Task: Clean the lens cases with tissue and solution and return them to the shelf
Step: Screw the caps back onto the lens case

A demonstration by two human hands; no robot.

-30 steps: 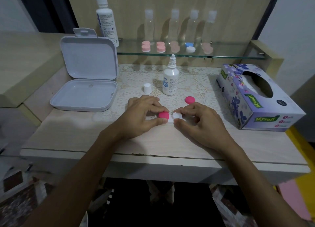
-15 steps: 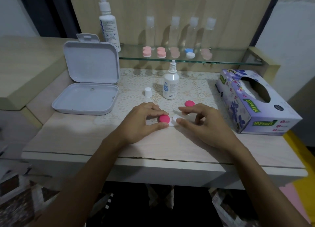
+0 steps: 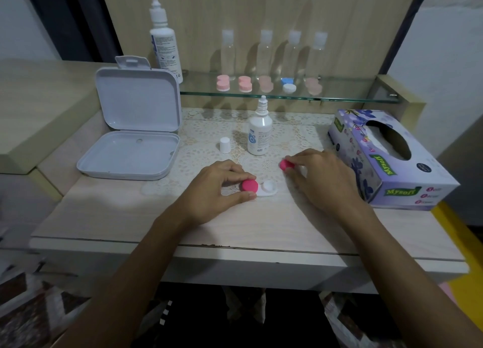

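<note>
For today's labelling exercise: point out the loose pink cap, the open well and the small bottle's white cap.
loose pink cap (image 3: 285,164), head view, its rim
open well (image 3: 269,186), head view, its hollow
white cap (image 3: 225,145), head view, its side

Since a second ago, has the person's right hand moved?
Yes. The right hand left the white lens case and went toward the small white solution bottle, pinching the loose pink cap.

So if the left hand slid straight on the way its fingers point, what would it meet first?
The left hand, gripping the capped side of the lens case, points right across the table. First in line is that case's open white cup, right beside the fingertips. Beyond it, probably the right hand, though depth is unclear.
</note>
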